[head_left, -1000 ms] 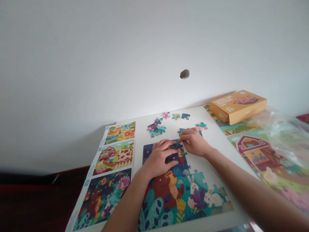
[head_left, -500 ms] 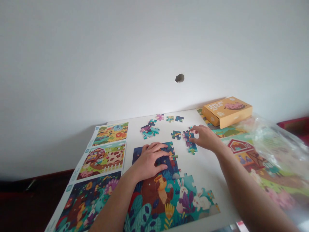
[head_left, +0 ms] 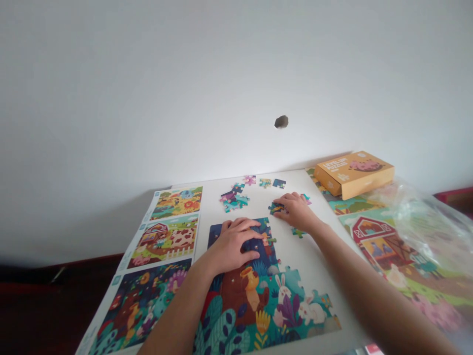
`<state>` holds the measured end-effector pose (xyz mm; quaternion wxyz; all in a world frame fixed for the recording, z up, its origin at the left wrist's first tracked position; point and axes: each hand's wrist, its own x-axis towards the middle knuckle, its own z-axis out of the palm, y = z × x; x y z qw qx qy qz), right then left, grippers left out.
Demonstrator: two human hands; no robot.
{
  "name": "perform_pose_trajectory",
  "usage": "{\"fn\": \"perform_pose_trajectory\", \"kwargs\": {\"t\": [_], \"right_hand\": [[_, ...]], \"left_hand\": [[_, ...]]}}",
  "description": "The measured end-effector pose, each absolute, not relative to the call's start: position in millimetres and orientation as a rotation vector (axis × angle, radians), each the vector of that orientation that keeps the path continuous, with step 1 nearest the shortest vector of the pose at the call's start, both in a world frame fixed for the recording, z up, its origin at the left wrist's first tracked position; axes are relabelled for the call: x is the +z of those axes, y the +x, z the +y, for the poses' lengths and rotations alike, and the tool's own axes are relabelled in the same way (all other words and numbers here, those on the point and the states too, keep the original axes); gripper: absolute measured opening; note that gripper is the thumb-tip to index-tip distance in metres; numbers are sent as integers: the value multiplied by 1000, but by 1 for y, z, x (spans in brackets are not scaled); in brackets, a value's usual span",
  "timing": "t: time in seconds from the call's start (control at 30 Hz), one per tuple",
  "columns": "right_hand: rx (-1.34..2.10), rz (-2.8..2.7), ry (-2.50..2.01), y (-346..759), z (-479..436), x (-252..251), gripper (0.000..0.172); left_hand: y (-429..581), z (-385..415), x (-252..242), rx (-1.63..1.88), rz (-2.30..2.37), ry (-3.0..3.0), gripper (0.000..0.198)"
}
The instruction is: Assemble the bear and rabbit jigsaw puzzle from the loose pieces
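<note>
My left hand (head_left: 234, 244) lies with fingers spread on the upper part of the partly joined puzzle (head_left: 254, 296), which shows a bear and rabbits. Over a loose dark blue puzzle piece (head_left: 275, 209) is my right hand (head_left: 293, 209), its fingertips touching that piece. Partly under the right hand are more pieces, with a green-edged one (head_left: 298, 232) showing below it. A cluster of teal and purple pieces (head_left: 235, 201) sits beyond my left hand. Further back are a pink piece (head_left: 250, 180), a yellow-green piece (head_left: 265, 183) and a blue piece (head_left: 279, 183).
Three printed pictures on a sheet (head_left: 166, 241) lie at the left. At the back right an orange puzzle box (head_left: 356, 172) rests on a farm picture (head_left: 402, 266), with clear plastic wrap (head_left: 424, 222) beside it. A white wall (head_left: 185, 88) stands behind.
My right hand has moved left from the group of pieces at the right to the loose dark blue piece. My left hand stays on the puzzle. The view has shifted slightly.
</note>
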<state>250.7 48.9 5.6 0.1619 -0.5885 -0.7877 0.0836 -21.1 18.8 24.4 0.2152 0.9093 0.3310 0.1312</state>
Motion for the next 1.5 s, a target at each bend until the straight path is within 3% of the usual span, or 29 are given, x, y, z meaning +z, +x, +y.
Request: {"fn": "perform_pose_trajectory", "kwargs": {"t": [0.6,1.13,1.5], "right_hand": [[505,-2362,-1339,251,38,13,32],[425,-2420,-1403,238,27,25,29],[379,-2393,-1356,239,26,22,25]], "left_hand": [[-21,16,24,429,926,2521,39],[-20,15,27,396,938,2516,36],[-13,9,24,267,830,2556,65]]}}
